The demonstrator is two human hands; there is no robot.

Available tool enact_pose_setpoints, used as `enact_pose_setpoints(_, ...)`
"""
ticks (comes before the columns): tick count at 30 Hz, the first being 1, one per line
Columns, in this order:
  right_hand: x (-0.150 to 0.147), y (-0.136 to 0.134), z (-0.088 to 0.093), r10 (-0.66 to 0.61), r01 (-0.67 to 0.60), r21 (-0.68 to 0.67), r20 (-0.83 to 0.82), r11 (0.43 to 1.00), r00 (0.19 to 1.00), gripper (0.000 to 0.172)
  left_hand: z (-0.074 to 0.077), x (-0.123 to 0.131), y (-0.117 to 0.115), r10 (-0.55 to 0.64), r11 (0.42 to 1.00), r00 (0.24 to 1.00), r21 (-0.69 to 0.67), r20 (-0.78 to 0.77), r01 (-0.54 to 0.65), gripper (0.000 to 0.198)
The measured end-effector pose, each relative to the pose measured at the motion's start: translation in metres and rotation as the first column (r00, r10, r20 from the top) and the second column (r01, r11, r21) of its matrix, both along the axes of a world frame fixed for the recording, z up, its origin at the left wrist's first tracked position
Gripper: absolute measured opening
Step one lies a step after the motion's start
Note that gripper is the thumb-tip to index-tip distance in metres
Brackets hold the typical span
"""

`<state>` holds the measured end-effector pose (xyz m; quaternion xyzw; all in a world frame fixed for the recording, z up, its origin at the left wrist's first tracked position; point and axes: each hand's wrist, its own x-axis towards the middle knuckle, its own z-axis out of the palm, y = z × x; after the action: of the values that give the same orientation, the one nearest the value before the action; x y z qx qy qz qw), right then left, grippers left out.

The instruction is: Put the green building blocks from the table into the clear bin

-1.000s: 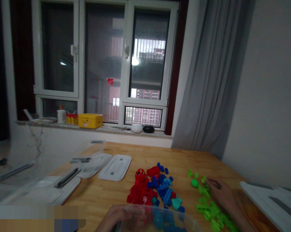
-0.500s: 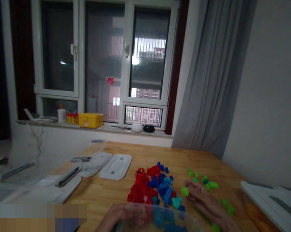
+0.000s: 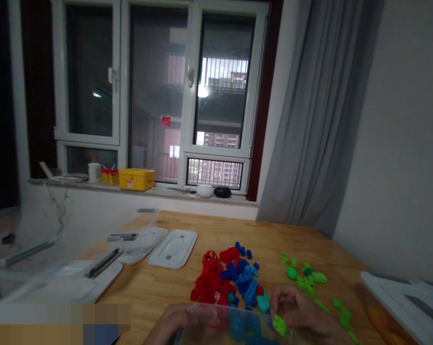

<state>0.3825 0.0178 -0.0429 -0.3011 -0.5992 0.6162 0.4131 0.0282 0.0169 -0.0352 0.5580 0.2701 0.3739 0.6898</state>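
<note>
At the near edge of the pale wooden table [image 3: 209,225], the left hand [image 3: 182,323] is curled around the rim of a clear plastic tub [image 3: 238,328], steadying it, while the right hand [image 3: 295,314] hovers at the tub's right side with its fingers pinched narrow on a small bright green plastic brick [image 3: 280,325]. Blue bricks show through the tub's wall, so some pieces already lie inside, though how many is hidden by the frame's lower edge. By the look of it the sorting is at an early-to-middle stage: a heap of red plastic bricks [image 3: 211,285] and a heap of blue plastic bricks [image 3: 245,278] sit touching each other just beyond the tub, and a loose scatter of green plastic bricks [image 3: 310,280] trails off to the right, all on the bare wood. To the left lie flat white plastic lids [image 3: 172,248] and other clear tubs with grey handles, blurred. A white tray-like lid [image 3: 406,302] sits at the far right. Beyond the table runs a stone windowsill bearing a yellow box [image 3: 136,179], a white cup and two small bowls, below a white-framed window, with a grey curtain [image 3: 310,120] beside a plain wall.
</note>
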Motion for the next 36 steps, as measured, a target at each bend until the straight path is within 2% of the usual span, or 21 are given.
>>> enact_pose_setpoints(3,0.002,0.000,-0.001,-0.001,0.001,0.023,0.003,1.000,1.000,0.047,-0.004,-0.001,0.002,0.018,1.000,1.000,0.010,-0.017,-0.018,0.036)
enact_pose_setpoints(6,0.003,0.000,-0.003,-0.018,0.018,0.032,-0.005,0.999,1.000,0.042,-0.006,-0.002,0.004,-0.018,1.000,1.000,0.016,-0.009,0.018,0.040)
enact_pose_setpoints(8,0.004,0.003,-0.004,-0.102,0.102,0.024,-0.018,0.994,0.995,0.035,-0.009,-0.002,0.006,-0.019,1.000,1.000,0.014,-0.015,0.019,0.040)
enact_pose_setpoints(10,0.010,0.011,-0.004,-0.264,0.265,0.011,-0.037,0.964,0.964,0.030,-0.014,-0.002,0.009,-0.011,1.000,1.000,0.003,-0.017,0.011,0.040)
enact_pose_setpoints(12,0.024,0.022,-0.008,-0.464,0.464,0.016,-0.014,0.886,0.886,0.031,-0.019,-0.002,0.012,-0.013,1.000,1.000,-0.011,-0.002,0.013,0.041)
enact_pose_setpoints(13,0.033,0.029,-0.011,-0.563,0.561,0.050,0.032,0.826,0.826,0.035,-0.021,-0.003,0.013,-0.014,1.000,1.000,-0.015,0.008,0.014,0.041)
enact_pose_setpoints(14,0.045,0.036,-0.016,-0.661,0.652,0.114,0.100,0.750,0.743,0.038,-0.023,-0.003,0.015,-0.023,1.000,1.000,-0.018,0.008,0.023,0.041)
enact_pose_setpoints(15,0.057,0.043,-0.021,-0.758,0.725,0.222,0.190,0.653,0.624,0.041,-0.024,-0.003,0.016,-0.031,0.999,0.999,-0.016,0.008,0.031,0.040)
enact_pose_setpoints(16,0.070,0.049,-0.028,-0.842,0.750,0.384,0.284,0.539,0.459,0.043,-0.026,-0.003,0.017,-0.028,1.000,1.000,-0.011,0.011,0.028,0.038)
enact_pose_setpoints(17,0.082,0.054,-0.035,-0.895,0.702,0.560,0.340,0.440,0.290,0.046,-0.026,-0.004,0.017,-0.027,1.000,1.000,-0.007,0.011,0.028,0.037)
enact_pose_setpoints(19,0.102,0.060,-0.049,-0.920,0.659,0.651,0.348,0.376,0.181,0.046,-0.028,-0.004,0.019,-0.025,1.000,1.000,-0.005,0.016,0.025,0.035)
enact_pose_setpoints(20,0.109,0.061,-0.055,-0.925,0.638,0.680,0.346,0.361,0.155,0.045,-0.028,-0.004,0.019,-0.019,1.000,1.000,-0.005,0.025,0.019,0.035)
enact_pose_setpoints(22,0.115,0.063,-0.068,-0.928,0.592,0.727,0.358,0.348,0.105,0.045,-0.030,-0.004,0.020,-0.015,1.000,1.000,-0.013,0.023,0.016,0.035)
enact_pose_setpoints(24,0.115,0.064,-0.078,-0.915,0.504,0.789,0.404,0.350,0.002,0.049,-0.030,-0.004,0.020,-0.004,1.000,1.000,-0.025,0.012,0.005,0.035)
enact_pose_setpoints(26,0.111,0.067,-0.085,-0.885,0.402,0.830,0.457,0.387,-0.091,0.055,-0.029,-0.003,0.020,-0.007,0.999,1.000,-0.032,-0.009,0.006,0.035)
enact_pose_setpoints(27,0.110,0.068,-0.087,-0.867,0.359,0.833,0.485,0.421,-0.111,0.057,-0.029,-0.003,0.019,-0.007,0.999,1.000,-0.033,-0.015,0.006,0.035)
enact_pose_setpoints(30,0.107,0.070,-0.089,-0.818,0.294,0.797,0.570,0.527,-0.081,0.059,-0.024,-0.002,0.015,0.022,0.999,1.000,-0.027,-0.007,-0.022,0.038)
enact_pose_setpoints(32,0.107,0.069,-0.089,-0.787,0.292,0.763,0.615,0.577,-0.050,0.057,-0.023,-0.002,0.014,0.023,1.000,1.000,-0.013,0.002,-0.023,0.037)
enact_pose_setpoints(36,0.108,0.068,-0.087,-0.773,0.298,0.741,0.634,0.602,-0.013,0.051,-0.024,-0.001,0.017,-0.032,0.999,0.999,-0.027,0.022,0.033,0.034)
